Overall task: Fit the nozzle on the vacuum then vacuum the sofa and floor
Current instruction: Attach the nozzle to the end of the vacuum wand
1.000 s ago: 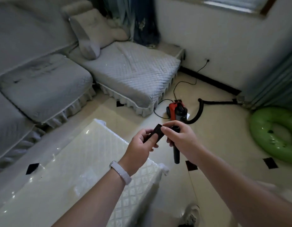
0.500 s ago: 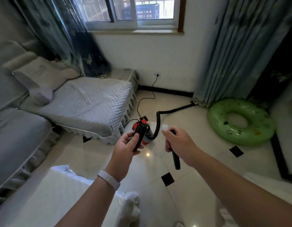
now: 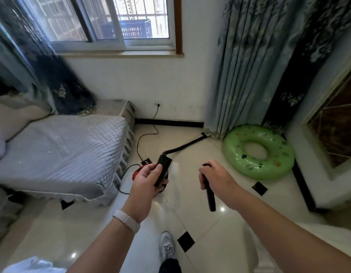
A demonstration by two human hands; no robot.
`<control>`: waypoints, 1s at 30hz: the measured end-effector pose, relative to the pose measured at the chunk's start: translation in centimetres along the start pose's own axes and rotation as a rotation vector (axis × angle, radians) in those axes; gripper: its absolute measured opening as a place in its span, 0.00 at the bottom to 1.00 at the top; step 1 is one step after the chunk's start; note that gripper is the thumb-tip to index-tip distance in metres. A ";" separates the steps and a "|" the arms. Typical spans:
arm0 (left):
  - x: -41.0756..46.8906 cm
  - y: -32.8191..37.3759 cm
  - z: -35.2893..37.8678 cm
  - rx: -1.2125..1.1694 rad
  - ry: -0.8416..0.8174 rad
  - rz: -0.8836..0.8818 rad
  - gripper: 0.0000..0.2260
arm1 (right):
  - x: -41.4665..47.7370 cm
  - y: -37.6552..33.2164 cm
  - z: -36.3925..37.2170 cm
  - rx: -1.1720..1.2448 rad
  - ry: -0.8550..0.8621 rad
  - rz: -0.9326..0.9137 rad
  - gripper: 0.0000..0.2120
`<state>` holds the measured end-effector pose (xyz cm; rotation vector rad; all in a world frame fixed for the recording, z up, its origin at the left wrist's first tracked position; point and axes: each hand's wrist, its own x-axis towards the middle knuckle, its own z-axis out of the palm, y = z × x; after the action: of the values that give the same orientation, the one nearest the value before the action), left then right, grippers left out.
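L hand (image 3: pixel 146 182) grips a short black nozzle (image 3: pixel 163 168); R hand (image 3: pixel 216 178) grips a thin black tube (image 3: pixel 209 198), apart from it. Red vacuum (image 3: pixel 137 171) sits on floor (image 3: pixel 187 196) just behind L hand, hose (image 3: pixel 182 147) past both. Tip: line the ends up straight, push & twist till snug.

Your one head-worn, wide-angle camera looks forward and down across the room: window (image 3: pixel 119 20) at upper centre, sofa (image 3: pixel 62 150) at left, your shoe (image 3: pixel 166 246) at the bottom edge, left hand (image 3: pixel 146 184) and right hand (image 3: pixel 216 178) close, mid-frame.
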<state>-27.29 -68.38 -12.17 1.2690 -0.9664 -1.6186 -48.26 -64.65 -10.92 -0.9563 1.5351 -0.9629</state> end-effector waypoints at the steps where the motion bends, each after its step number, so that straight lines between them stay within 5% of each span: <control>1: 1.7 0.3 0.0 -0.007 -0.018 -0.005 0.11 | 1.3 -0.3 -0.1 -0.021 0.015 -0.011 0.06; 13: 22.3 8.3 -2.2 0.047 -0.185 0.005 0.11 | 16.7 -7.3 2.4 -0.099 0.215 -0.061 0.08; 30: 34.6 10.9 3.1 0.097 -0.155 -0.048 0.11 | 31.1 -10.0 -2.5 -0.069 0.205 -0.067 0.08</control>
<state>-33.24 -104.24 -12.92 1.2542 -1.1292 -1.7454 -54.20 -96.84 -11.97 -0.9867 1.7254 -1.0885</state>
